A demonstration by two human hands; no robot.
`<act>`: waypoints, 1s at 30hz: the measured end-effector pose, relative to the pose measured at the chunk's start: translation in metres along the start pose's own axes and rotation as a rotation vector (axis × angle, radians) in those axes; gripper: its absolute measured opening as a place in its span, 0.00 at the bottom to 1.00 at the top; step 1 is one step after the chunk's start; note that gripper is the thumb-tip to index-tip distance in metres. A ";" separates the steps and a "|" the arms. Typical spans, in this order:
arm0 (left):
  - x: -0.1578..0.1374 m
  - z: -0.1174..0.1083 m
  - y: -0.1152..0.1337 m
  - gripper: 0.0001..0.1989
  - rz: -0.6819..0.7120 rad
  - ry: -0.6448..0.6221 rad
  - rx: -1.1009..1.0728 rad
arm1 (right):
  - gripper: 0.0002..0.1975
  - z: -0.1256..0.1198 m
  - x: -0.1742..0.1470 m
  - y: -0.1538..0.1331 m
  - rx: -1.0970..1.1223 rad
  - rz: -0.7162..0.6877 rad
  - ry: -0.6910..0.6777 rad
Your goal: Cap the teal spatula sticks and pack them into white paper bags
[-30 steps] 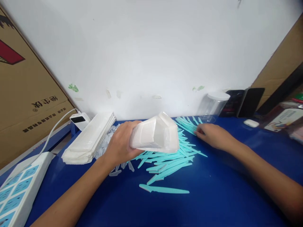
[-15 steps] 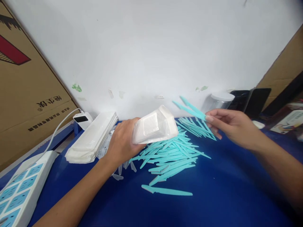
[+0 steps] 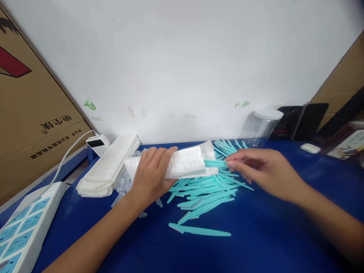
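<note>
My left hand grips a long white plastic bag, held level above the blue table with its open mouth to the right. My right hand pinches the ends of teal plastic knives that reach partly into the bag's mouth. Under both hands lies a loose pile of several more teal knives. One teal knife lies alone nearer to me.
A stack of white bags lies left of the pile, with a power bank and cable behind it. A white power strip sits at the left edge, a clear jar and dark phones at the back right, cardboard boxes at both sides.
My right hand lifted teal knives from the far pile and brought them left to the bag. My left hand turned the bag level, and the knife tips went into its mouth.
</note>
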State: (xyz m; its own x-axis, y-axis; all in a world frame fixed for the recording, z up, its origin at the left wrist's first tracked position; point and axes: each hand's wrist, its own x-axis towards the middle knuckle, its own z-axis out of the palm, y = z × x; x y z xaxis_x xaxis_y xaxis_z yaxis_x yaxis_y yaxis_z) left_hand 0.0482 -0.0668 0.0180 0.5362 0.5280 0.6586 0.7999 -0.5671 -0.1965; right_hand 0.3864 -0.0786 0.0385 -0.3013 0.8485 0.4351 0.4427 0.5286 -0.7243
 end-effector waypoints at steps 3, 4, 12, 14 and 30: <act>0.000 -0.003 0.014 0.33 0.067 0.007 0.005 | 0.05 0.021 -0.007 -0.009 -0.058 -0.183 0.122; -0.001 -0.004 0.019 0.33 0.084 0.011 -0.003 | 0.05 0.026 -0.010 -0.012 -0.070 -0.233 0.152; -0.002 -0.008 0.035 0.34 0.097 0.064 -0.066 | 0.16 0.042 -0.021 -0.017 -0.094 -0.323 0.032; -0.003 -0.008 0.035 0.34 0.096 0.071 -0.067 | 0.14 0.044 -0.022 -0.015 -0.099 -0.254 0.002; -0.001 -0.003 0.007 0.33 -0.083 0.046 -0.050 | 0.19 -0.017 0.009 0.051 -0.517 0.111 0.238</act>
State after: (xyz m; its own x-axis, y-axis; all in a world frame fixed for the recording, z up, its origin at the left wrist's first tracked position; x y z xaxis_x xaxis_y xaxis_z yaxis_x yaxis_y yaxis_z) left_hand 0.0520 -0.0733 0.0182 0.4547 0.5459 0.7037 0.8260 -0.5540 -0.1039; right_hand 0.4199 -0.0434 0.0148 -0.0579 0.8502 0.5233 0.8338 0.3294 -0.4430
